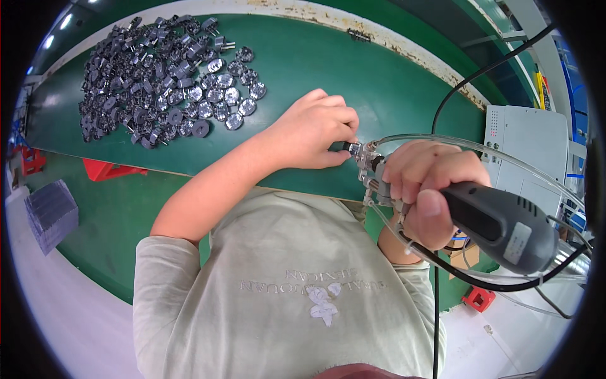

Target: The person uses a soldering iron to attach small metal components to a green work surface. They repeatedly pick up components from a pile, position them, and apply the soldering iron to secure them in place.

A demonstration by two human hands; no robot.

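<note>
My right hand is wrapped around a dark grey powered screwdriver with a metal head, clear tubes and a black cable. The tool lies almost level, its head pointing left at my other hand. My left hand is closed over the green table, pinching a small dark plug-like piece right at the metal head; most of that piece is hidden by the fingers. Beyond my left forearm spreads a large heap of small black plug-like pieces, some with metal prongs, others with shiny faces up.
A light grey feeder-like box stands on the right, with a black cable hanging nearby. A small black piece lies by the table's worn far rim. Below are a red stool, a grey box and another red object.
</note>
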